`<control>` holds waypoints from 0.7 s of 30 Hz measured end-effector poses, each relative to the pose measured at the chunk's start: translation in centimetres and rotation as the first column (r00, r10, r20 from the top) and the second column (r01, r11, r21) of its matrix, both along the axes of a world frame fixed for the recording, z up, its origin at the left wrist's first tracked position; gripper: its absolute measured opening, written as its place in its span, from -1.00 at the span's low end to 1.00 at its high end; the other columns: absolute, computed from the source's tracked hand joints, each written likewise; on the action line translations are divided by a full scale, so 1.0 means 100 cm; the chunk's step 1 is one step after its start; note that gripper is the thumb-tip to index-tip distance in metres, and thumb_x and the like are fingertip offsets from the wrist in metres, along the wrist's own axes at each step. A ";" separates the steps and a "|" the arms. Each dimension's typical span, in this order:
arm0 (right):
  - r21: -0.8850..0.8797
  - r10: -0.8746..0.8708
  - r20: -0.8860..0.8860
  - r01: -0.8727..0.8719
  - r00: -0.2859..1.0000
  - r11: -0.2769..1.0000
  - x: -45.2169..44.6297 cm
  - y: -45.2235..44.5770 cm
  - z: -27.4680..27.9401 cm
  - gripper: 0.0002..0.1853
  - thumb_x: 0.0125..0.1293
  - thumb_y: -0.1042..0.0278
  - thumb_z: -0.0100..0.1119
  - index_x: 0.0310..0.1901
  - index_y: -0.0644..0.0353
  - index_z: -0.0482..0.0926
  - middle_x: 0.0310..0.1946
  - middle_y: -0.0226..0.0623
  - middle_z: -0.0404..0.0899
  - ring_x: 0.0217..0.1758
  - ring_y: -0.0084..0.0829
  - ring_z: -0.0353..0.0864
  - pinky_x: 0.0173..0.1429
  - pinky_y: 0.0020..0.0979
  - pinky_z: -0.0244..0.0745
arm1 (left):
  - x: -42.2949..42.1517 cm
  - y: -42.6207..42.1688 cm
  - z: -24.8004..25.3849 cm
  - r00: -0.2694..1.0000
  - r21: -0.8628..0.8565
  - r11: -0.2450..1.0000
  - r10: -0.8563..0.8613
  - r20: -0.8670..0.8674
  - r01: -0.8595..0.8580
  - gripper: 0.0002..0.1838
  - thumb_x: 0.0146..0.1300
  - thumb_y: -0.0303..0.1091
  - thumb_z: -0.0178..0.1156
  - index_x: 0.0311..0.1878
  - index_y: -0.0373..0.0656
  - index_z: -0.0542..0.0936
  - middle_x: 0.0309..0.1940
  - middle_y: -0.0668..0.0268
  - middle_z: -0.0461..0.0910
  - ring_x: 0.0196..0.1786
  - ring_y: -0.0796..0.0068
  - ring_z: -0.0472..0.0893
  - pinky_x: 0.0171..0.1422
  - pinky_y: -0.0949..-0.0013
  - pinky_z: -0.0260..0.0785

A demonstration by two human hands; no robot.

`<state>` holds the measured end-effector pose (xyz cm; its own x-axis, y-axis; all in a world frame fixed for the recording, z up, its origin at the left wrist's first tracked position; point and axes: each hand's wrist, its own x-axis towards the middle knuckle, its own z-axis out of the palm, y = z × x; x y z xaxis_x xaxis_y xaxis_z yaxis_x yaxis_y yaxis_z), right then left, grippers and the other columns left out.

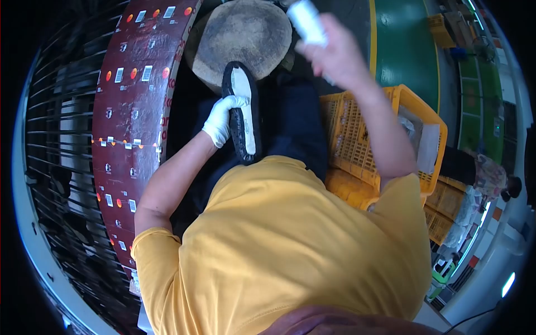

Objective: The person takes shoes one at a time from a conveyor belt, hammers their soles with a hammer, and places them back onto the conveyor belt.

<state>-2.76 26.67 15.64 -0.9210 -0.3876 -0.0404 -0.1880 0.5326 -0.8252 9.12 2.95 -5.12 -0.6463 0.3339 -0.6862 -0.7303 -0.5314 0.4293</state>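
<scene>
My left hand (221,119), in a white glove, is closed around the side of a dark shoe (242,139), with the thumb across its underside. The shoe lies bottom up, lengthwise in front of me, showing a pale strip along the middle and gathered black material round the edge. Its far end is at the near edge of a round wooden stump (245,36). Up and to the right, my bare right hand (338,53) is raised and closed around a white stick-like tool (307,22). Motion blurs the tool, and its upper end reaches the frame's top edge.
A yellow plastic crate (357,142) stands at my right, with clear plastic and pale sheets inside. Along my left runs a maroon printed panel (128,106) beside a dark metal rack (58,123). Further right are more crates (444,206) and another person (491,173).
</scene>
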 end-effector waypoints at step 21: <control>0.336 0.199 0.159 -0.242 0.967 0.910 0.031 -0.013 -0.078 -0.61 0.34 0.43 0.40 0.11 0.24 0.46 -0.28 -0.21 0.64 -0.56 -0.45 0.62 -0.47 -0.38 0.55 | -0.004 -0.001 -0.005 0.999 -0.011 1.000 0.012 -0.037 -0.012 -0.52 0.14 -0.16 0.40 0.06 -0.28 0.71 -0.17 0.07 0.78 -0.15 0.12 0.77 0.12 0.08 0.65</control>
